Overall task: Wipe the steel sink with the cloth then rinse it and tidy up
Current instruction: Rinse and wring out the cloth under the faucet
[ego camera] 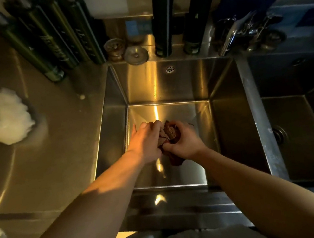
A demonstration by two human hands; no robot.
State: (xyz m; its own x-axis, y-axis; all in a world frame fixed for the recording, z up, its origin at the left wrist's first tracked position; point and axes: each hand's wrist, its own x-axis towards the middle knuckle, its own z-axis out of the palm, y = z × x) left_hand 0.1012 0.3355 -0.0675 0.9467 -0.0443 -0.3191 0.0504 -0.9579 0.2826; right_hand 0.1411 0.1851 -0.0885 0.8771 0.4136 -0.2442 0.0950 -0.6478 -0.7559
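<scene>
A dark reddish-brown cloth [171, 135] is bunched between both my hands, low inside the steel sink [167, 84]. My left hand [145, 141] grips its left part with curled fingers. My right hand [184, 143] grips its right part, and a tail of the cloth hangs below that hand. The faucet [230, 40] stands at the back right rim, and no water is visible coming from it. The sink floor under my hands is hidden.
Several tall dark bottles [54, 36] line the back left of the steel counter [55, 154]; two more [163, 16] stand behind the sink. A white fluffy wad [3, 119] lies on the counter. A strainer [114, 48] and a round plug [136, 54] sit on the back rim. A second basin [304, 117] lies right.
</scene>
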